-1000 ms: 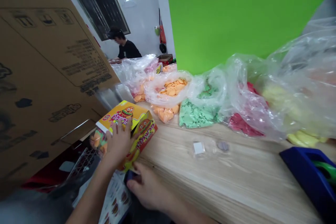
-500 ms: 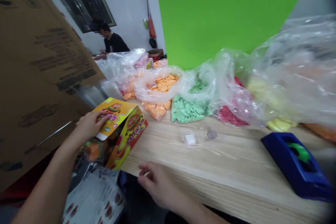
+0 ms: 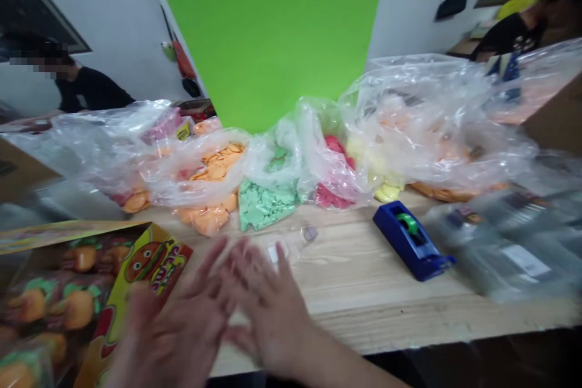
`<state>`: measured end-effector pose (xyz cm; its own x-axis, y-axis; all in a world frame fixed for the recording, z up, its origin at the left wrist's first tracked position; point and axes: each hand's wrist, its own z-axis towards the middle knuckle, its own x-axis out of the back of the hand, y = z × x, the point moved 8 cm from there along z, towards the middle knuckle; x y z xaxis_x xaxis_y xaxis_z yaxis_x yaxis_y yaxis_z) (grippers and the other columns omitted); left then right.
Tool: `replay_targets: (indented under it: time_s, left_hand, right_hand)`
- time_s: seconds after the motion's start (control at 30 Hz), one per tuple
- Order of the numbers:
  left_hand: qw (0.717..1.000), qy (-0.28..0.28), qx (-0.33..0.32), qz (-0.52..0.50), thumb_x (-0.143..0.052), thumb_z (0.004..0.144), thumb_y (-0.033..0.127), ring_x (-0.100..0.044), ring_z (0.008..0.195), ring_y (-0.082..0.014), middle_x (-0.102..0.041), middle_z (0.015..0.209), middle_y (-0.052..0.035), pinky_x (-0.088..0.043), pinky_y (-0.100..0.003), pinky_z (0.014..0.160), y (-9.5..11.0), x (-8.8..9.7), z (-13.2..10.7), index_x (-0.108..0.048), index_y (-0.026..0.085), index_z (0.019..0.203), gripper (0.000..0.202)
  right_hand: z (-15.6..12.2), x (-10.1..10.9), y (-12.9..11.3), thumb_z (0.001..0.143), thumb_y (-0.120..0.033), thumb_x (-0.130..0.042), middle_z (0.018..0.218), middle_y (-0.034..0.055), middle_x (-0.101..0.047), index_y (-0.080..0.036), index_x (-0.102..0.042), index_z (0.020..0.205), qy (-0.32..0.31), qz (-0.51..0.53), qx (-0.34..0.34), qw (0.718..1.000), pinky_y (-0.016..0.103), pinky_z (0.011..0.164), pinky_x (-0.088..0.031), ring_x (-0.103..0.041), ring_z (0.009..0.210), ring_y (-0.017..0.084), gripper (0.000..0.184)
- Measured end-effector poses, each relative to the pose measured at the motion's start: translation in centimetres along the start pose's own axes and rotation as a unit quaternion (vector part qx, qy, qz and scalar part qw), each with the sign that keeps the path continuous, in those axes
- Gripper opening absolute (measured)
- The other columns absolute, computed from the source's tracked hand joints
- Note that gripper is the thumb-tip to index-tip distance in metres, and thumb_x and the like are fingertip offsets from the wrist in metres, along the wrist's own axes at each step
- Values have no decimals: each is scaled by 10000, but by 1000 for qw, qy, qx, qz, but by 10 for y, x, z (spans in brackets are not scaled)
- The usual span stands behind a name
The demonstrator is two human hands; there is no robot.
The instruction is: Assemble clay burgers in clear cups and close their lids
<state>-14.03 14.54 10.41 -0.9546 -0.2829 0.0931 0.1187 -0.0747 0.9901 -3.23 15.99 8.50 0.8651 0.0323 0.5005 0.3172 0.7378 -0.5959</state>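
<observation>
My left hand [image 3: 175, 330] and my right hand [image 3: 268, 309] are blurred by motion and close together above the front of the wooden table [image 3: 364, 309]. Both have their fingers apart and hold nothing. My left hand overlaps the lower corner of a yellow and red burger-printed candy box [image 3: 150, 270], which stands open at lower left. Orange burger-shaped sweets in clear wrappers [image 3: 77, 309] fill it. A small white label [image 3: 273, 253] lies on the table just beyond my right hand.
Plastic bags of orange [image 3: 209, 173], green [image 3: 268, 206], red [image 3: 330, 185] and yellow pieces line the table's back. A blue tape dispenser [image 3: 411, 241] and clear packets [image 3: 504, 248] sit right. Co-workers [image 3: 91, 88] [image 3: 513, 36] are beyond, before a green backdrop [image 3: 268, 30].
My view has swung right, bringing the tape dispenser toward the middle. My left hand has let go of the candy box, and both hands have come together above the table's front.
</observation>
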Motion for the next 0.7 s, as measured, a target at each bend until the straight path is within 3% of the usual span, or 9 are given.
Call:
replay_targets:
  time_s: [0.07, 0.13, 0.23, 0.27, 0.33, 0.4, 0.53, 0.6, 0.7]
  left_hand:
    - [999, -28, -40, -14, -312, 805, 625, -504, 1154, -293, -593, 1214, -27, -417, -497, 951, 9, 2, 14, -635, 310, 1047, 512]
    - [992, -18, -91, 86, -493, 780, 489, -429, 1225, -266, -526, 1290, -10, -313, -447, 1046, 3, -5, 33, -625, 288, 1046, 359]
    - [957, 0, -33, 289, -592, 682, 362, -360, 1257, -300, -457, 1318, -127, -258, -475, 1049, -51, -32, 64, -550, 151, 1133, 500]
    - [955, -9, -5, 298, -612, 649, 337, -456, 1162, -330, -531, 1208, -170, -335, -510, 978, -72, -42, 71, -545, 110, 1119, 526]
    - [955, -37, 30, 294, -571, 669, 303, -619, 792, -278, -636, 860, -122, -490, -462, 733, -105, -60, 75, -578, 89, 1010, 403]
    - [959, -64, 39, 273, -509, 727, 288, -557, 525, -168, -591, 697, -40, -494, -338, 540, -117, -73, 64, -579, 106, 950, 296]
    - [974, -81, 28, 208, -464, 826, 315, -465, 484, -76, -581, 855, -24, -426, -210, 460, -86, -87, 20, -485, 185, 1153, 352]
    - [994, -49, 28, 91, -513, 822, 308, -465, 485, -55, -584, 1007, -47, -426, -191, 442, -59, -89, 2, -457, 232, 1199, 388]
    - [997, -19, 41, -56, -556, 811, 263, -493, 465, -40, -584, 1114, -40, -474, -200, 446, -27, -93, -16, -502, 297, 1161, 356]
  right_hand:
    - [-14, 20, 51, 897, -288, -390, 1439, 85, -341, -239, -414, 1313, 64, -12, -156, 986, 495, 1088, -166, -234, 1344, 238, 419]
    - [-33, 40, 83, 898, -232, -361, 1438, 147, -302, -170, -436, 1291, 116, -11, -242, 963, 492, 1066, -240, -234, 1342, 256, 405]
    - [-63, 62, 108, 891, -269, -378, 1391, 167, -324, -157, -371, 1318, 163, 15, -319, 934, 469, 1032, -321, -345, 1283, 253, 441]
    - [-74, 66, 114, 892, -290, -376, 1369, 173, -338, -159, -339, 1332, 173, 31, -345, 922, 467, 998, -370, -411, 1235, 254, 461]
    - [-92, 71, 124, 883, -337, -394, 1329, 189, -367, -156, -301, 1345, 184, 67, -394, 898, 458, 902, -459, -518, 1122, 256, 504]
    - [-104, 75, 129, 857, -377, -451, 1310, 189, -399, -156, -307, 1342, 187, 107, -428, 878, 450, 874, -477, -533, 1103, 262, 552]
    - [-103, 100, 124, 882, -442, -390, 1206, 172, -534, -145, -351, 1314, 192, 196, -453, 848, 382, 765, -532, -581, 1029, 237, 526]
    - [-96, 120, 115, 896, -467, -333, 1078, 151, -621, -145, -412, 1256, 210, 268, -452, 824, 334, 628, -549, -630, 898, 220, 489]
    - [-84, 145, 98, 875, -514, -351, 885, 124, -695, -176, -539, 1104, 238, 456, -421, 747, 306, 466, -512, -661, 702, 223, 449]
